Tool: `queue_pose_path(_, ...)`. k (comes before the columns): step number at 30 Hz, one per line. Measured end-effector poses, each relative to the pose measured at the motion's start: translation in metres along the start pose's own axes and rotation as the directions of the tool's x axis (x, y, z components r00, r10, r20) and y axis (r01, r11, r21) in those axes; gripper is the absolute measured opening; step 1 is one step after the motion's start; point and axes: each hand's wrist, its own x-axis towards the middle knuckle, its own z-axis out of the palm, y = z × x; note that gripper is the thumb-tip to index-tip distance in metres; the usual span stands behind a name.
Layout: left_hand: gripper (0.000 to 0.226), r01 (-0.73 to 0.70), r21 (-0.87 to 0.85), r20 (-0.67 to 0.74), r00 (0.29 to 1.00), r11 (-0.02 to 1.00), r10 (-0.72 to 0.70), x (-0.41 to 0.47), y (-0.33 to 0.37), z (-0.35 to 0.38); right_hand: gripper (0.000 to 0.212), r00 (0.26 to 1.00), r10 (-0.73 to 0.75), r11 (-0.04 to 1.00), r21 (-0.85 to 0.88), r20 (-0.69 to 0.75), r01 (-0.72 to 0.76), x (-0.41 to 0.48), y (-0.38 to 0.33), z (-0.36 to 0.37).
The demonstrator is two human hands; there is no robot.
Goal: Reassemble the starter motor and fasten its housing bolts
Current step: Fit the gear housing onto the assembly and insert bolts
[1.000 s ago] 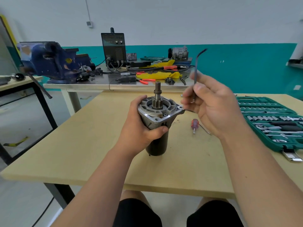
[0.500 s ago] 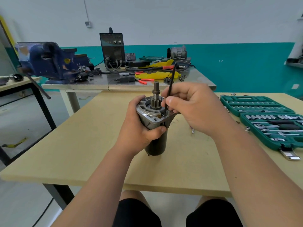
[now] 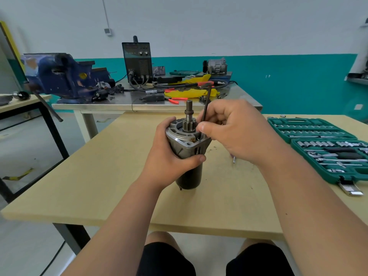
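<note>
The starter motor [image 3: 188, 148] stands upright on the wooden table [image 3: 119, 176], dark cylinder below, grey cast housing and geared shaft [image 3: 188, 114] on top. My left hand [image 3: 171, 154] grips the housing from the left, thumb across its front. My right hand [image 3: 237, 130] pinches a black hex key [image 3: 207, 104] held nearly vertical, its lower tip down in a bolt hole on the right side of the housing. The bolt head itself is hidden by my fingers.
An open green socket set [image 3: 322, 148] lies on the right of the table. A small screwdriver tip [image 3: 234, 159] shows under my right wrist. Behind stands a steel bench [image 3: 139, 102] with a blue vise [image 3: 63, 76], a black welder [image 3: 137, 60], yellow cloth and pliers.
My right hand brought the hex key from the air at the right down onto the housing and set its tip in the bolt hole. The left hand kept its grip.
</note>
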Motion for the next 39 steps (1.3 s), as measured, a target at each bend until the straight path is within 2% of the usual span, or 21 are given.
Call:
queue_pose_path(2, 0.104, 0.0, -0.001, -0.007, 1.0, 1.0, 0.0, -0.001, 0.0, 0.0, 0.004, 1.0, -0.003, 0.998, -0.067, -0.013, 0.002, 0.003, -0.001, 0.0)
queue_pose_path(5, 0.103, -0.002, -0.015, -0.018, 1.0, 1.0, 0.001, -0.002, -0.001, 0.002, 0.015, 0.999, 0.0, 0.987, -0.162, -0.045, -0.008, 0.007, -0.002, 0.003)
queue_pose_path(9, 0.099, -0.008, -0.014, -0.027, 1.0, 1.0, 0.007, -0.003, 0.0, 0.002, 0.028, 0.996, -0.004, 0.98, -0.2, -0.093, -0.015, 0.006, -0.003, 0.008)
queue_pose_path(12, 0.098, -0.018, 0.013, -0.008, 1.0, 1.0, 0.018, -0.004, 0.0, 0.001, 0.026, 0.995, -0.004, 0.976, -0.215, -0.097, -0.017, 0.006, -0.002, 0.01)
queue_pose_path(14, 0.098, -0.024, 0.03, -0.001, 1.0, 0.999, 0.024, -0.003, 0.0, 0.0, 0.016, 0.998, 0.018, 0.988, -0.149, -0.058, -0.026, 0.007, -0.003, 0.007)
queue_pose_path(16, 0.097, -0.025, 0.046, -0.008, 1.0, 0.999, 0.025, -0.002, 0.0, 0.0, 0.005, 0.998, 0.056, 0.998, 0.015, 0.023, -0.056, 0.007, -0.005, 0.001)
queue_pose_path(18, 0.096, -0.023, 0.053, -0.014, 1.0, 0.998, 0.024, -0.001, 0.0, 0.0, 0.013, 0.995, 0.065, 0.991, 0.113, 0.08, -0.074, 0.008, -0.006, -0.005)
queue_pose_path(23, 0.096, -0.019, 0.057, -0.013, 1.0, 0.998, 0.02, 0.001, -0.001, 0.0, 0.016, 0.983, 0.068, 0.99, 0.111, 0.172, -0.088, 0.012, -0.008, -0.012)
queue_pose_path(27, 0.097, -0.034, 0.052, -0.022, 0.999, 0.998, 0.035, -0.001, 0.0, 0.0, 0.009, 0.993, 0.034, 0.999, 0.001, 0.11, -0.034, 0.013, -0.008, -0.007)
queue_pose_path(34, 0.098, -0.036, -0.006, -0.039, 0.999, 0.999, 0.036, -0.004, 0.001, 0.003, 0.028, 0.991, 0.007, 0.988, -0.155, -0.13, -0.028, 0.005, -0.003, 0.008)
queue_pose_path(36, 0.097, -0.032, -0.001, -0.037, 0.999, 0.999, 0.032, -0.003, 0.001, 0.003, 0.026, 0.99, 0.02, 0.988, -0.149, -0.139, -0.041, 0.004, -0.003, 0.009)
queue_pose_path(39, 0.095, -0.032, 0.015, -0.033, 0.999, 0.999, 0.033, -0.002, 0.0, 0.001, 0.01, 0.998, 0.04, 0.998, -0.045, -0.045, -0.042, 0.007, -0.007, 0.004)
